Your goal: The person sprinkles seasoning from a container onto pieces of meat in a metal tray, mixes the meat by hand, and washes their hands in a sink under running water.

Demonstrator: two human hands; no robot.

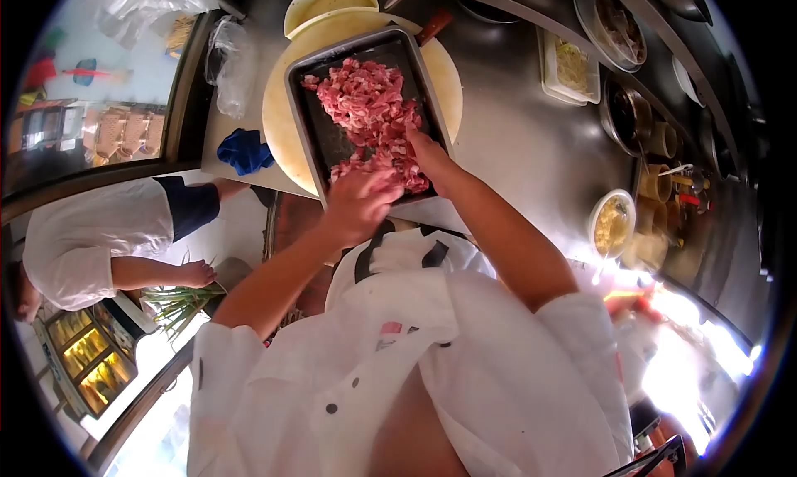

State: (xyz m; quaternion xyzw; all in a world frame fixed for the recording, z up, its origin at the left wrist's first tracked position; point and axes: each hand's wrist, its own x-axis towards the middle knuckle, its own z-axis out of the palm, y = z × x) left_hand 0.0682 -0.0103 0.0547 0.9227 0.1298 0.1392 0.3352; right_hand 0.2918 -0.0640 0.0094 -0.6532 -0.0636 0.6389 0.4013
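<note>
Red meat point(361, 99) lies in a dark tray point(330, 141); the right hand point(426, 155) touches it, the left hand point(364, 200) blurs over the near end; I cannot tell either grip

Blue cloth point(244, 151) — left; noodle-like strips point(571, 67) in a white tray point(550, 80) — right.
</note>
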